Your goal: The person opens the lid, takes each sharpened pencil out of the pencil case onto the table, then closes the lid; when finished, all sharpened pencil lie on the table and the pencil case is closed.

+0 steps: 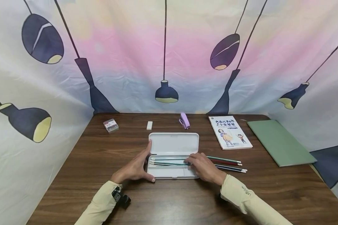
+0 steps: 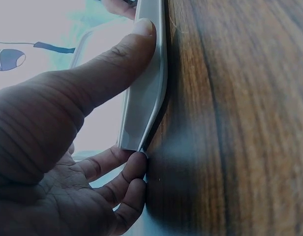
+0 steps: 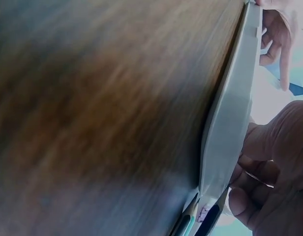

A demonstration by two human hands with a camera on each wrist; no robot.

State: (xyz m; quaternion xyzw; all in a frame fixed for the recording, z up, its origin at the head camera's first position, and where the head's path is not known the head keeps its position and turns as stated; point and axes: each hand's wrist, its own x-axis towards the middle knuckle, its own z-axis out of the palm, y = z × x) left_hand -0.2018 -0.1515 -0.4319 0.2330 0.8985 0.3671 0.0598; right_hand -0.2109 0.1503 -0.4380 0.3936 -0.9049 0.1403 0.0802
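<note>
Item: white pencil case, lid open flat, at the middle of my wooden table. My left hand braces its left end, thumb along the near edge, fingers straight along the far side. My right hand lies across the pencils, fingers curled over them where they stick out past the case's right end. Judged light, rigid, smooth plastic, likely to slide; best held by its end walls. Pencils thin, apt to roll. Left wrist view shows my thumb pressed on the rim; right wrist view shows pencil tips under the case's corner, hidden from the head view.
</note>
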